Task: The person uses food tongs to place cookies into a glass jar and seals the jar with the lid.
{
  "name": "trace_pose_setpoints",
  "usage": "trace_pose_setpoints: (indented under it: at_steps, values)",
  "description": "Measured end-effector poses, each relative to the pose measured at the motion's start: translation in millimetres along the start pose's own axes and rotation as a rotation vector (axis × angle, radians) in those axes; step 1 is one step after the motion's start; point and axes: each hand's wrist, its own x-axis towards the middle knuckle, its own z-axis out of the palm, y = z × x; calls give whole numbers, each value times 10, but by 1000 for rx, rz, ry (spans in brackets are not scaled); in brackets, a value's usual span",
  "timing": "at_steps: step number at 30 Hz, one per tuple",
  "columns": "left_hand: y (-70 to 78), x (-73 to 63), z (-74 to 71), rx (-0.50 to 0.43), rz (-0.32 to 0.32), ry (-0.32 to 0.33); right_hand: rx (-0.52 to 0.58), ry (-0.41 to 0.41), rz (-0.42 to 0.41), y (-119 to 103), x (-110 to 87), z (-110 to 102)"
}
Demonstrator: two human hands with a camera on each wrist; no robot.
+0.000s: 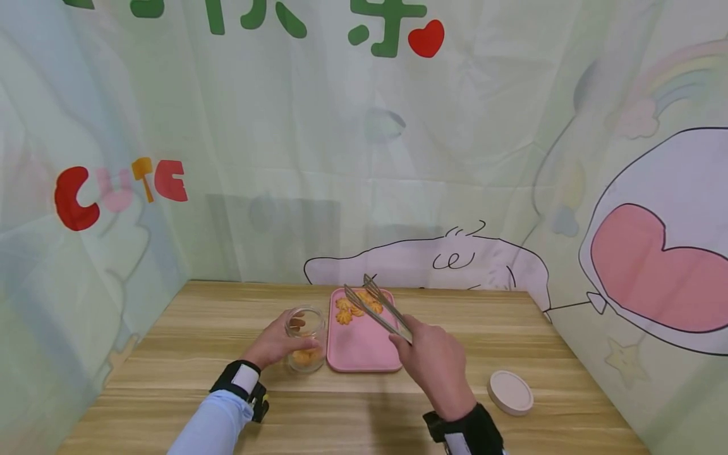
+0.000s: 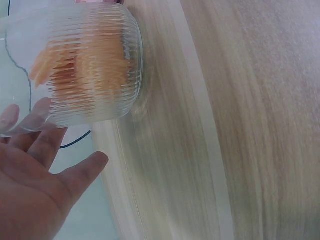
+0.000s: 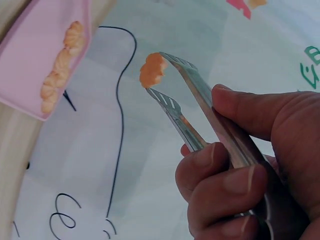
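Note:
My left hand (image 1: 279,341) is around a clear glass jar (image 1: 320,333), fingers behind the glass and thumb on the near side. Through the ribbed glass in the left wrist view, cookies (image 2: 97,65) show in the lower part; the left thumb (image 2: 82,172) appears beside the jar there. My right hand (image 1: 435,363) grips metal tongs (image 1: 392,322) above the pink tray (image 1: 364,351). A golden cookie (image 3: 152,70) sits between the tong tips in the right wrist view. Several flower-shaped cookies (image 1: 344,316) lie along the tray's far side.
A round pale lid (image 1: 510,393) lies on the wooden table (image 1: 318,417), right of my right hand. Printed cloth (image 1: 364,158) hangs behind the table and along both sides. The tray stands just right of the jar.

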Motion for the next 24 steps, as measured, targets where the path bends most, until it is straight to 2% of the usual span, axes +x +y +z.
trace_pose_setpoints:
  at_steps: [6, 15, 24]
  values:
    - [-14, 6, -5, 3, 9, 3, -3, 18, -25, -145, -18, -106]
    - [-57, 22, -11, 0, 33, 1, -19, -8, -53, -302, -27, -133]
    - [-38, 13, -16, -8, 22, -6, -17, 15, -141, -398, -84, -105]
